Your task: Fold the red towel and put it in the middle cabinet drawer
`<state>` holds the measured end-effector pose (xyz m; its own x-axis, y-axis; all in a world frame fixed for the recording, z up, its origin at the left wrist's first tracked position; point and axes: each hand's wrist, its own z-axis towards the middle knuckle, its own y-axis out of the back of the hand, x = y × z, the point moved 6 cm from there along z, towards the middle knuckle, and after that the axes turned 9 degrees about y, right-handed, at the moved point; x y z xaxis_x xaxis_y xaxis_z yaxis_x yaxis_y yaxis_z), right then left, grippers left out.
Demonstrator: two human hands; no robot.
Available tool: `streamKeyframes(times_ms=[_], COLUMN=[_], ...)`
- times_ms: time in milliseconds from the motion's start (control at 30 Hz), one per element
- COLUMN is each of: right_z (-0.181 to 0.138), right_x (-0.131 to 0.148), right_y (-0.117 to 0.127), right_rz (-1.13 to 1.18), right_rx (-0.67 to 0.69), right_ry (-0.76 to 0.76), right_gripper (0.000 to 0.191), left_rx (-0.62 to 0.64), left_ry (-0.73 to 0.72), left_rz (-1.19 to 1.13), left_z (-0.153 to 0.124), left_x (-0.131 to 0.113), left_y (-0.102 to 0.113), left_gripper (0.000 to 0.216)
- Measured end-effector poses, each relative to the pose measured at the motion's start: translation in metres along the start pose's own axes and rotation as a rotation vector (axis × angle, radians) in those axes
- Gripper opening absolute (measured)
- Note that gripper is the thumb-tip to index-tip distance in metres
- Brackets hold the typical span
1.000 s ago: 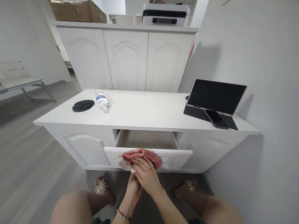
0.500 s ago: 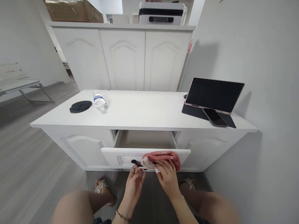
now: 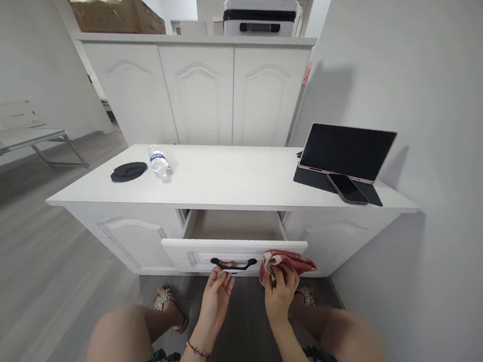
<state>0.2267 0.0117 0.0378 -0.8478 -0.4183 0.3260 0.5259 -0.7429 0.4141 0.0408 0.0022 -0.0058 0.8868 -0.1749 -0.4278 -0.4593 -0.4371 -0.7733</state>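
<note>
View from above of a person crouched before a low white cabinet. Its middle drawer [image 3: 234,253] is pulled partly out. The left hand [image 3: 217,292] reaches up with its fingertips curled on the black drawer handle [image 3: 233,264], its grip closed on it. The right hand [image 3: 280,290] has its grip clamped on a bunched red cloth [image 3: 287,262], pressed against the drawer front at its right end, just beside the handle. The drawer's inside shows a bare pale floor.

On the tabletop [image 3: 233,180], well apart from the hands: a clear water bottle [image 3: 158,161] lying on its side with a blue label too small to read, a black round pad [image 3: 128,171] just beside it near the left edge, and at the right end a dark tablet [image 3: 346,153] propped upright with a phone [image 3: 347,189] lying face up before it. The tabletop's middle and front edge are open.

Behind stands a taller white cupboard [image 3: 198,94] carrying a cardboard box [image 3: 116,15]. Grey wooden floor [image 3: 23,274] stretches open to the left; a white wall [image 3: 433,137] closes the right side
</note>
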Motion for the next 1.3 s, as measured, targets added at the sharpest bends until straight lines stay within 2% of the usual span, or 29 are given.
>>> streamKeyframes(times_ms=[133,267,400,533,767,867,967,1033,1167,1300], right_z=[-0.005,-0.017,-0.033,-0.043,-0.051,-0.056,-0.062,-0.063,-0.063,-0.063], right_x=[0.004,0.010,0.020,0.031,0.049,0.058,0.073,0.088,0.124,0.155], right_y=[-0.006,-0.015,-0.029,-0.041,-0.057,-0.066,-0.079,-0.089,-0.106,-0.113], right_rz=[-0.016,-0.003,0.101,0.176,0.370,0.512,0.709,0.924,1.342,1.608], right_rx=[-0.011,0.048,0.128,0.122,0.143,0.180,0.217,0.231,0.237,0.228], right_ry=[-0.070,-0.151,-0.208,-0.254,-0.474,-0.604,-0.763,-0.868,-1.171,-1.586], right_gripper=[0.020,0.028,0.029,0.029,0.032,0.032,0.033,0.032,0.031,0.032], left_rx=[-0.003,0.005,-0.001,0.028,0.077,-0.022,-0.231,-0.350,-0.499,-0.514], left_ry=[0.005,0.004,0.011,0.012,0.024,-0.092,-0.262,-0.318,-0.264,-0.235], left_rz=[-0.012,-0.013,-0.021,-0.015,0.009,0.026,0.020,0.012,-0.014,-0.053], left_z=[0.000,-0.002,-0.004,-0.008,-0.018,-0.023,-0.030,-0.035,-0.040,-0.038], left_x=[0.000,0.000,0.000,-0.002,-0.008,-0.018,-0.032,-0.038,-0.035,-0.026], left_y=[0.000,-0.001,-0.002,-0.006,-0.004,0.017,0.054,0.079,0.116,0.131], left_gripper=[0.025,0.024,0.024,0.023,0.017,0.013,0.006,0.009,0.012,0.011])
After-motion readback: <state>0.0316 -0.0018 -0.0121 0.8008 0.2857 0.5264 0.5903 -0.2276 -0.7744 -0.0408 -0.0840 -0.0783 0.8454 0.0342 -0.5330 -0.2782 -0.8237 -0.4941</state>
